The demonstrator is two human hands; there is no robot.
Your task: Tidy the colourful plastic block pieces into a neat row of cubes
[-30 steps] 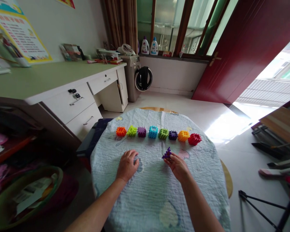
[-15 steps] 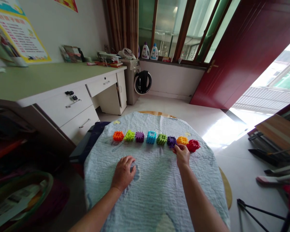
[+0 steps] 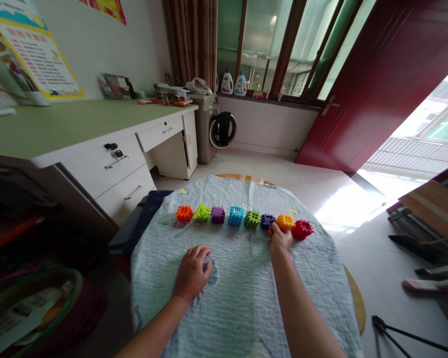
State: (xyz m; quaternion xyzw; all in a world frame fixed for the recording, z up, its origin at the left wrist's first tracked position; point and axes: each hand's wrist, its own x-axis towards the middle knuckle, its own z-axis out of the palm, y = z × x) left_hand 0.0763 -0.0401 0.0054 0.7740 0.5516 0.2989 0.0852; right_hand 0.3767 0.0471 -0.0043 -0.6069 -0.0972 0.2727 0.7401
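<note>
A row of several plastic lattice cubes lies across the far side of a round table covered with a pale blue quilted cloth (image 3: 239, 293). From the left they are orange (image 3: 184, 213), lime (image 3: 202, 213), purple (image 3: 218, 215), cyan (image 3: 236, 216), green (image 3: 253, 219), dark purple (image 3: 267, 221), orange-yellow (image 3: 284, 221) and red (image 3: 302, 229). My right hand (image 3: 280, 238) reaches to the row, fingers curled and pinched at the dark purple cube, next to the orange-yellow one. My left hand (image 3: 192, 271) rests flat on the cloth, well short of the row, holding nothing.
A white desk with drawers (image 3: 108, 159) stands to the left, with a dark seat (image 3: 145, 214) between it and the table. A washing machine (image 3: 214, 127) is at the back and a red door (image 3: 377, 84) stands ajar. A green basket (image 3: 26, 308) sits lower left, and tripod legs (image 3: 406, 333) lie lower right.
My right hand carried a small purple piece from mid-table forward to the dark purple cube in the row and stays there. My left hand has hardly moved.
</note>
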